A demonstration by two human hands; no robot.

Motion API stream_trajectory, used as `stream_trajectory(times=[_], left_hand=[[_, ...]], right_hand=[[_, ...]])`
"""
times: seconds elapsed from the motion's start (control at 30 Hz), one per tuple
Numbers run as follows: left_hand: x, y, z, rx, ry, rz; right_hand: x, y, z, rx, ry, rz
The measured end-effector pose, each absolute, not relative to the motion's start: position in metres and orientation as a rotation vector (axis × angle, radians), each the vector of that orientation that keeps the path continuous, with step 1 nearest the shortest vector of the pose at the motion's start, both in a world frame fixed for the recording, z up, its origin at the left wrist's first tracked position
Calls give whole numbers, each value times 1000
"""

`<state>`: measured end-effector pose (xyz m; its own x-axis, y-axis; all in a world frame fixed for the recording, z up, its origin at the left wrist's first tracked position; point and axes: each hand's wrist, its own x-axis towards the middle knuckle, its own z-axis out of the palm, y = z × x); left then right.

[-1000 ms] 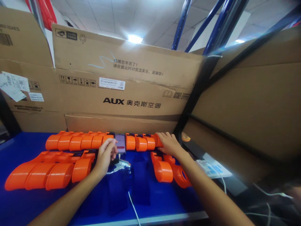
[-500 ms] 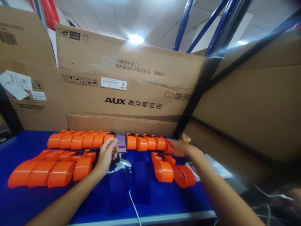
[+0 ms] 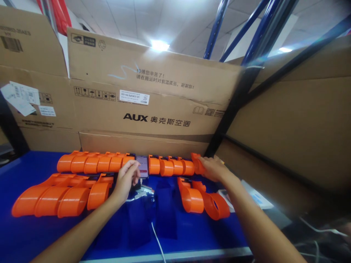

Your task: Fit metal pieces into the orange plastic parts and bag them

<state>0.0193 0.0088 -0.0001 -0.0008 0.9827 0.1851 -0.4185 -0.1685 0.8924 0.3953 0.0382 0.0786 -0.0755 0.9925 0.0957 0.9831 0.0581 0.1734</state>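
Observation:
My right hand is closed on an orange looped plastic piece at the right end of the back row. The piece stands on end there, partly covered by the fingers. My left hand hovers in front of a phone, fingers loosely curled and apart, with nothing visible in them. To the phone's right runs a row of similar orange pieces; another row lies to its left. Nearer to me are more orange pieces on the left and two looped ones on the right.
A metal clip-like object and dark blue straps lie on the blue table. A white cable crosses the front edge. White papers lie at right. Cardboard and a black post stand behind.
The orange piece in my right hand has tipped up, its upper end now higher, and the hand has shifted slightly. My left hand keeps nearly the same pose. The view has moved a little.

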Motion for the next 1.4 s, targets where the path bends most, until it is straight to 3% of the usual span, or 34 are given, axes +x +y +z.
stream_trajectory(times=[0.17,0.33,0.57,0.77,0.87,1.0,1.4], left_hand=[[19,12,-5,1031,773,1499],[19,10,-3,1063,738,1476],[25,4,9,915,500,1406],[23,12,7,685,560,1516],[22,15,4,607,630,1545],[20,14,3,595,697,1572],[19,10,5,632,695,1545]], right_hand=[[383,16,119,2039,2603,466],[311,-27,144,1559,3174,277],[211,-44,119,1084,3349,-70],[197,-21,101,918,3498,-346],[200,-2,91,1044,3554,-428],[202,16,68,1466,3283,-242],[193,0,37,1439,2918,-63]])
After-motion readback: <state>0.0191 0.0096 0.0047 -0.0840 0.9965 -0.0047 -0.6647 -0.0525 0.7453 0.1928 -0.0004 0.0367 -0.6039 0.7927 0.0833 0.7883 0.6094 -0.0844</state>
